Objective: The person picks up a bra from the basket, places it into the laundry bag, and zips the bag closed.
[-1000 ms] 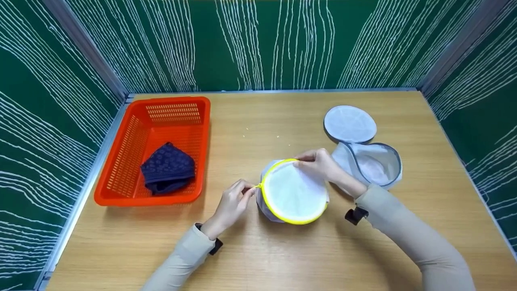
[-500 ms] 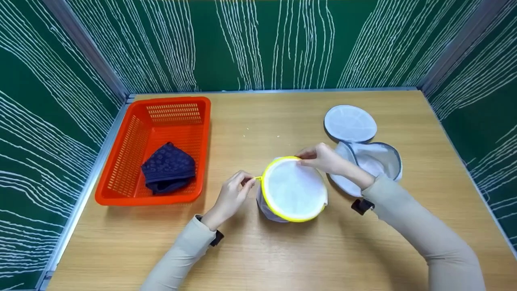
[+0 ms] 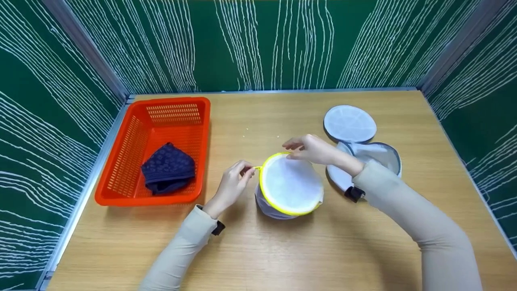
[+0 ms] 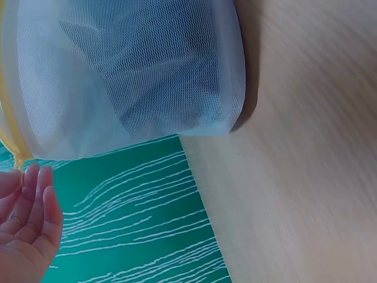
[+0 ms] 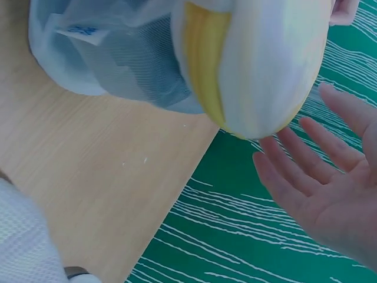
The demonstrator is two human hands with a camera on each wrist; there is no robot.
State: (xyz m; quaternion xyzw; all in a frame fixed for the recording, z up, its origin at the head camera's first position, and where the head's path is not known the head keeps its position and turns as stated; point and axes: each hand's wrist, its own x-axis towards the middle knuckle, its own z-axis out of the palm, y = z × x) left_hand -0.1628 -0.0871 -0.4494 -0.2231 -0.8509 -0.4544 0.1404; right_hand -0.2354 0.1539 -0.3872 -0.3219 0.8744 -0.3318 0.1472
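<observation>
In the middle of the head view, a round white mesh laundry bag with a yellow zipper edge has its lid facing up, somewhat tilted. My left hand pinches the small yellow zipper pull at the bag's left side. Through the mesh wall in the left wrist view, something dark shows inside. My right hand is at the far edge of the lid. In the right wrist view, the fingers of that hand are spread and extended close beside the yellow rim, gripping nothing.
An orange basket at the left holds a dark navy patterned cloth item. Behind my right forearm lies another mesh bag with grey trim and its round lid laid open. Small white specks dot the table. Green walls enclose the back and sides.
My right hand has let go of the lid's rim and shifted slightly up and left, its fingers loosening. The bag and my left hand have moved slightly away from me.
</observation>
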